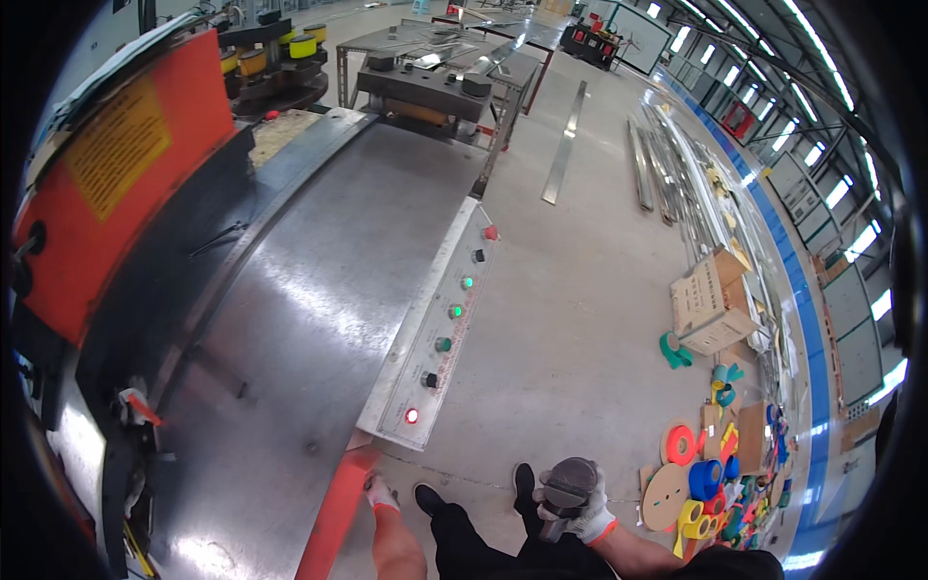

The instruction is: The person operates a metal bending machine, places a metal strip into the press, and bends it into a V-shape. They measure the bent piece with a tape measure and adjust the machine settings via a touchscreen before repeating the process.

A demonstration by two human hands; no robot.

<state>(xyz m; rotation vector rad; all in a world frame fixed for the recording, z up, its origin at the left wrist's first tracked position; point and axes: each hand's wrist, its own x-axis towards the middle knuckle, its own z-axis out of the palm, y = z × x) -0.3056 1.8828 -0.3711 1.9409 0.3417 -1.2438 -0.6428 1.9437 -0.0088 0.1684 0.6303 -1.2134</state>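
Gripping dark rounded object (568, 481) in curled right hand (594, 523), before dark trousers (469, 541) | left hand (382, 491) at red machine edge (333, 510) (cannot tell spread or grip) | not set down; cannot judge further progress

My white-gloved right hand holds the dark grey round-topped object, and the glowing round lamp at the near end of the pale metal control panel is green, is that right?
Not quite: the glowing round lamp at the near end of the pale metal control panel is red, as the head view shows. Your white-gloved right hand does hold the dark grey round-topped object.
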